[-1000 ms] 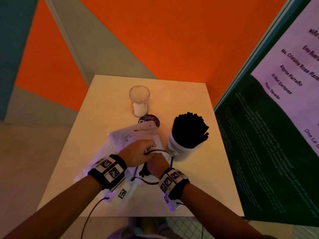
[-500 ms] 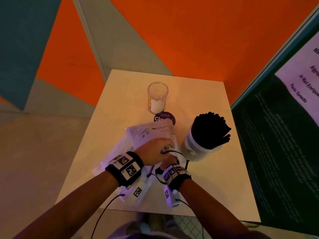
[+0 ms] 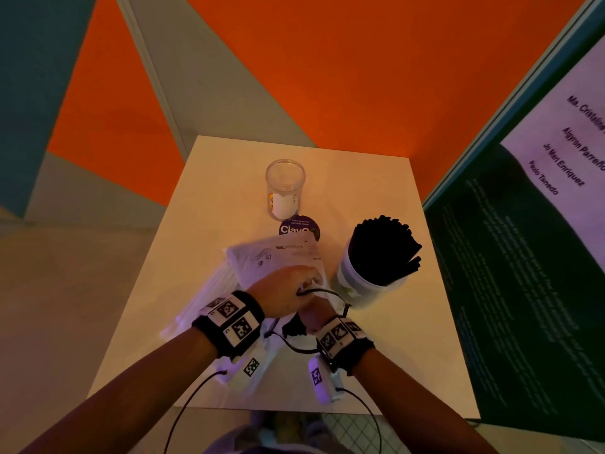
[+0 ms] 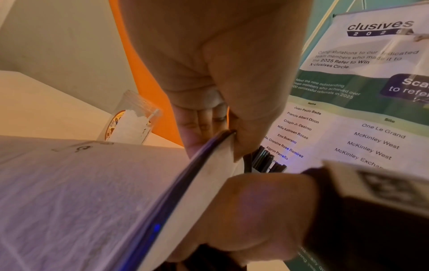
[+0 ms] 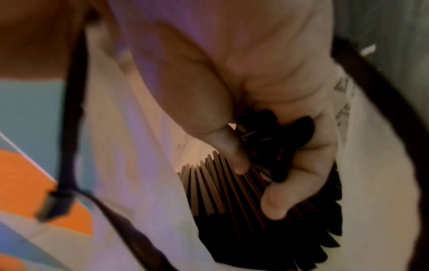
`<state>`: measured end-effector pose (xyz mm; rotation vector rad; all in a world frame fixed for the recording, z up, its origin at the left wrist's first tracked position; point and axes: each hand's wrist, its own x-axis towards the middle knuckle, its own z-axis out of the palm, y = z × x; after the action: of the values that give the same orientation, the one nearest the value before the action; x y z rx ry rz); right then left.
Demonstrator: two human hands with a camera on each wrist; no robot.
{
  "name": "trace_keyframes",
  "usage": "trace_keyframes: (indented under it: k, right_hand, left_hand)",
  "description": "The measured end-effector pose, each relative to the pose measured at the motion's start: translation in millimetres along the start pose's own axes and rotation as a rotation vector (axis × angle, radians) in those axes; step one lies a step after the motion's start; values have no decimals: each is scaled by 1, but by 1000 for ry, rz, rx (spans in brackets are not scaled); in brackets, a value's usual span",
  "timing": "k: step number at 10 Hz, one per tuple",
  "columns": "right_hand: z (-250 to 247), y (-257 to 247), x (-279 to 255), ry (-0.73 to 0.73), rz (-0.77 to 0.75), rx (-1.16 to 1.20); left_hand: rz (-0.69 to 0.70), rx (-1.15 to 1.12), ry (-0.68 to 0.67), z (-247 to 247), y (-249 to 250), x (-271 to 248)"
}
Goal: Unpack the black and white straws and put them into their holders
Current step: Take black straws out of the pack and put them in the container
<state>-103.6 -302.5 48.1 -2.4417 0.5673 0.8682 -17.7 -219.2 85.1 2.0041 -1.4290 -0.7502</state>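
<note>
A white packet of white straws (image 3: 271, 260) lies on the table's middle. My left hand (image 3: 288, 290) rests on its right end and pinches the packet's edge (image 4: 209, 155) between thumb and fingers. My right hand (image 3: 316, 314) sits just under the left, its fingers curled round a small black thing (image 5: 274, 139) that I cannot identify. Black straws (image 3: 383, 247) fill a white holder (image 3: 370, 290) right of my hands, and they show close beyond the right fingers (image 5: 232, 192). A clear cup (image 3: 284, 185) with a white label stands empty behind the packet.
A dark round sticker (image 3: 299, 228) lies between cup and packet. The small square table (image 3: 409, 355) stands against an orange and grey wall. A large printed poster (image 3: 523, 257) stands close along its right side. Cables hang from both wrist bands.
Both hands stay together at the packet's right end. Only the head view has shifted, so the table now sits further right and lower in the picture.
</note>
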Motion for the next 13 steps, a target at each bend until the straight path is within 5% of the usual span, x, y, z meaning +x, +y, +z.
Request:
trace_keyframes:
  k: [1, 3, 5, 6, 8, 9, 10, 11, 13]
  right_hand:
    - [-3, 25, -18, 26, 94, 238]
    - [-28, 91, -78, -199, 162, 90]
    - [-74, 151, -152, -134, 120, -214]
    - [-95, 162, -169, -75, 110, -254]
    - [-114, 142, -168, 79, -96, -260]
    - [-115, 138, -158, 111, -158, -169]
    - [-121, 149, -150, 236, -225, 162]
    - [-119, 161, -145, 553, -247, 708]
    - [-80, 121, -122, 561, -377, 1004]
  left_hand:
    - [23, 40, -18, 5, -1, 7]
    - [47, 172, -32, 22, 5, 19]
    - [194, 327, 76, 44, 38, 26]
    - [234, 331, -3, 55, 69, 36]
    - [297, 480, 13, 70, 104, 56]
    - [255, 348, 50, 61, 97, 58]
    - [191, 400, 59, 43, 76, 53]
    - [166, 439, 96, 29, 59, 48]
    - [152, 429, 73, 33, 71, 55]
